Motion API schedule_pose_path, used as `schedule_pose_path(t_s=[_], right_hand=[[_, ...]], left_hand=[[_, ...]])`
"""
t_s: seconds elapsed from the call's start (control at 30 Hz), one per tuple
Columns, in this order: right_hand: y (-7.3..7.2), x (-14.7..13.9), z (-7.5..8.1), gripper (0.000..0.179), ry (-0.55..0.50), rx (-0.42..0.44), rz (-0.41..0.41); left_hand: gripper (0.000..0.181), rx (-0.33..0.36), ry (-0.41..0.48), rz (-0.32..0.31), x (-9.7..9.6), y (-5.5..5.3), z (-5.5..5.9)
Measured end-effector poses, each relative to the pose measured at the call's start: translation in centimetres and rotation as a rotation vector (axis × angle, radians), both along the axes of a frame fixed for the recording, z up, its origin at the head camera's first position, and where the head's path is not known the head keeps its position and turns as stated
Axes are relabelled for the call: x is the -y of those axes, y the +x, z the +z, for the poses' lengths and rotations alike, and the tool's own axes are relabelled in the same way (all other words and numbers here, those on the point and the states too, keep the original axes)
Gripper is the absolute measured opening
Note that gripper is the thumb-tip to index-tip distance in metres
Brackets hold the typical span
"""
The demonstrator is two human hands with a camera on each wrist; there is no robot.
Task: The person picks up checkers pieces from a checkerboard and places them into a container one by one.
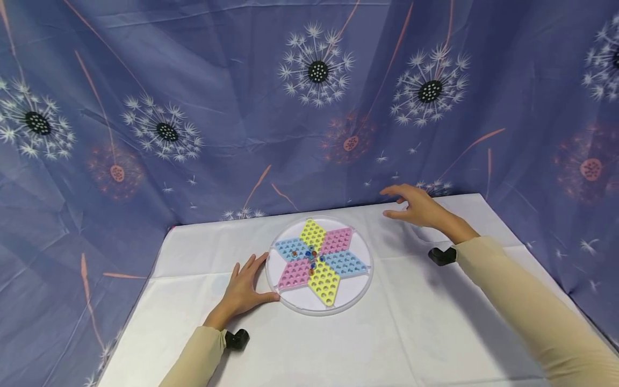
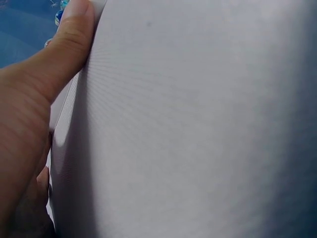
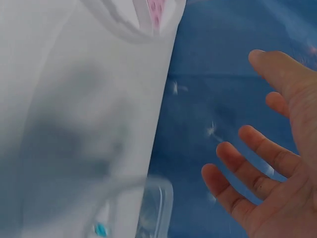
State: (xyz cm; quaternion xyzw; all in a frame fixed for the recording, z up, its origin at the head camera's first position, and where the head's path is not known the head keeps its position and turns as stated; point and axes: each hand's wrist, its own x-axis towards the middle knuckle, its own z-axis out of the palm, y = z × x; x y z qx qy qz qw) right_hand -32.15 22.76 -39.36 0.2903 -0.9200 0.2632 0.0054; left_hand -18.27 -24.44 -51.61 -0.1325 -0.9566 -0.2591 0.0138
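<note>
A round white Chinese checkers board (image 1: 355, 294) lies on the table, with a star of yellow, pink and light blue holed sections. Several glass marbles (image 1: 313, 253), blue and orange-brown, sit around its middle; one orange marble (image 1: 294, 253) stands apart on the left blue section. My left hand (image 1: 240, 293) rests at the board's left rim, thumb and fingers spread along it. In the left wrist view its thumb (image 2: 64, 49) lies along the rim. My right hand (image 1: 416, 207) hovers beyond the board's right side, fingers apart and holding nothing.
A clear plastic container (image 3: 166, 203) with a teal item (image 3: 101, 229) inside shows low in the right wrist view. The white tablecloth (image 1: 387, 344) covers the table. A blue dandelion-print curtain (image 1: 232, 97) hangs behind it.
</note>
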Motion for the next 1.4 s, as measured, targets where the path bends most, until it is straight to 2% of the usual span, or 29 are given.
schedule_pose_path(t_s=[0.43,0.83,1.27,1.4], right_hand=[[1.6,6.4,-2.7,0.049,-0.115,0.005,0.103],[2.8,12.4,-5.1,0.049,-0.191,0.112,0.222],[3.5,14.8,-7.6,0.034,-0.143,0.166,0.193],[3.7,15.0,-8.0,0.027,-0.145,0.155,0.202]], left_hand=[[0.118,0.007,-0.009,0.009,0.0,0.0,-0.1],[0.118,0.005,-0.008,0.008,-0.1,0.0,-0.2],[0.118,0.008,-0.003,0.005,-0.1,0.1,-0.1],[0.118,0.001,0.003,0.005,0.0,0.1,0.0]])
